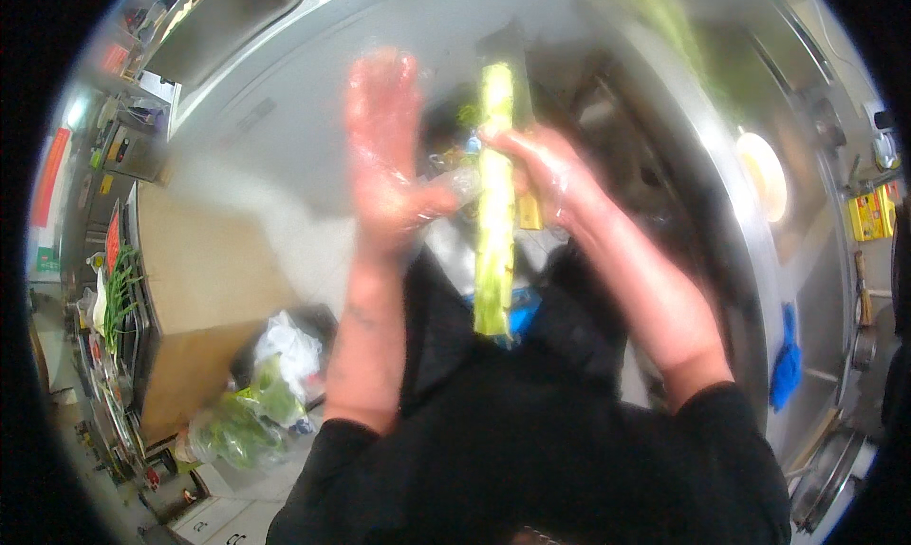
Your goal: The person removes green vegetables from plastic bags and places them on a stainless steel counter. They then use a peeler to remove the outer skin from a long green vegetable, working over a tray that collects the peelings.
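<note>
A long, pale green peeled stem, perhaps a vegetable stalk (495,210), stands lengthwise in front of my body. My right hand (541,160), in a clear plastic glove, is closed around its upper part, with the thumb across the front. To the left of the stalk, my left hand (388,146) is blurred, its fingers extended and the thumb spread towards the stalk; it also wears a clear glove. Whether the left thumb touches the stalk I cannot tell. Behind and below the hands is a dark container (448,121) with scraps in it, partly hidden.
Cardboard (206,253) stands at the left, near plastic bags of leafy greens (242,427). A metal counter edge (740,189) runs along the right, with a pale round object (761,177) and a blue cloth (786,360). Green onions (121,296) lie far left.
</note>
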Demonstrator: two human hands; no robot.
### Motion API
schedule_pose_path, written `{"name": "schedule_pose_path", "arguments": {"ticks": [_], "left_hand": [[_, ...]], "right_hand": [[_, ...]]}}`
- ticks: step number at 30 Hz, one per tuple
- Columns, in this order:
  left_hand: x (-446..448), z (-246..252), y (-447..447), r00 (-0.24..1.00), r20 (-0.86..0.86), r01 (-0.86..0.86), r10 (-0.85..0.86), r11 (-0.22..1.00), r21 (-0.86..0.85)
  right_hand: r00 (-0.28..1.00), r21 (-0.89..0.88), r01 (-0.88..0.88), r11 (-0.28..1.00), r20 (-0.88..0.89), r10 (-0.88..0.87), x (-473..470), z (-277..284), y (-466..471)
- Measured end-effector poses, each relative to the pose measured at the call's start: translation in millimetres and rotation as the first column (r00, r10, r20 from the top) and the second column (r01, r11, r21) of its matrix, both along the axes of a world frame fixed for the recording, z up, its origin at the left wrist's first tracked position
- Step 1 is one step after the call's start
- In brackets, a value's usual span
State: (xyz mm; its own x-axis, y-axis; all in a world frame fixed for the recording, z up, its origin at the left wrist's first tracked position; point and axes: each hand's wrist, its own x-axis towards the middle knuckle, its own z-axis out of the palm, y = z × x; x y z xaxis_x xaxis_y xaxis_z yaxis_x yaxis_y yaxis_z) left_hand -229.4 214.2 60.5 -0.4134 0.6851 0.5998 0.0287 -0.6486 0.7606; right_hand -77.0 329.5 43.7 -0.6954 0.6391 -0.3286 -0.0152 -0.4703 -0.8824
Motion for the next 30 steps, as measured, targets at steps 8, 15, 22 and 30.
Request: {"name": "schedule_pose_path", "arguments": {"ticks": [8, 15, 22, 30], "left_hand": [[12.1, -6.1, 7.7, 0.975, 0.131, -0.17, 0.181, 0.981, -0.092], [-9.3, -10.5, 8.9, 0.962, 0.25, 0.134, -0.113, 0.989, -0.067], [24.9, -35.3, -9.7, 0.914, 0.364, 0.362, -0.179, 0.767, -0.53], [39.5, -42.3, 2.5, 0.885, 0.449, 0.364, -0.125, 0.788, -0.497]], "right_hand": [[0.997, 0.125, -0.06, 0.99, -0.037, 0.065, -3.4, 12.3, -6.4], [0.996, 0.17, -0.081, 0.982, -0.03, 0.087, 1.8, 13.7, 2.7], [0.997, 0.278, -0.075, 0.958, 0.055, 0.062, 1.7, 25.1, 12.3], [0.966, 0.593, 0.054, 0.803, 0.172, -0.191, -10.7, 12.2, 29.0]]}}
